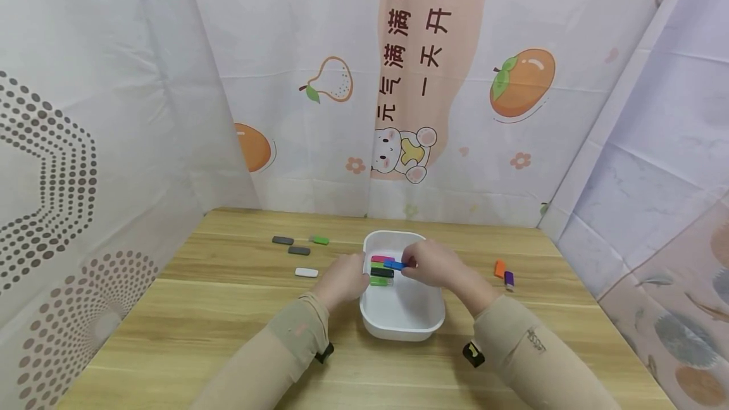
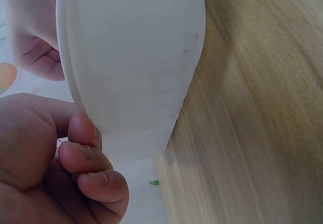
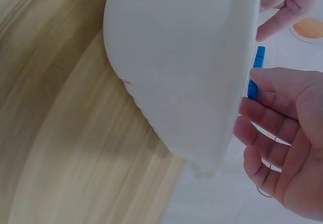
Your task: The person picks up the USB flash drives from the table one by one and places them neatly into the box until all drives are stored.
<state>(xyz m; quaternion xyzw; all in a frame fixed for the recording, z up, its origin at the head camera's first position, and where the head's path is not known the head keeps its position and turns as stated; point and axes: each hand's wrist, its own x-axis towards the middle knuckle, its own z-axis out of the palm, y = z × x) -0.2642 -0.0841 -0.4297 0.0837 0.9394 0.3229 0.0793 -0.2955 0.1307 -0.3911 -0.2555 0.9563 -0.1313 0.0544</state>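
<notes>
A white plastic bin (image 1: 402, 333) stands on the wooden table. My left hand (image 1: 343, 278) grips its left rim, thumb on one side and curled fingers on the other. Over the bin, my right hand (image 1: 431, 262) pinches a blue USB stick (image 1: 393, 265) between thumb and fingertips; the blue stick (image 3: 259, 57) shows beside the rim in the right wrist view. Below it inside the bin lie a pink stick (image 1: 380, 259), a black stick (image 1: 382, 273) and green sticks, one green stick (image 1: 380, 281) nearest me. The left wrist view shows mostly the bin's outer wall (image 2: 136, 67).
Left of the bin, two dark grey sticks (image 1: 299, 250), a green stick (image 1: 320, 240) and a white stick (image 1: 306, 273) lie on the table (image 1: 228, 328). To the right are an orange stick (image 1: 499, 269) and a purple stick (image 1: 509, 279). Printed curtains (image 1: 319, 144) enclose the table.
</notes>
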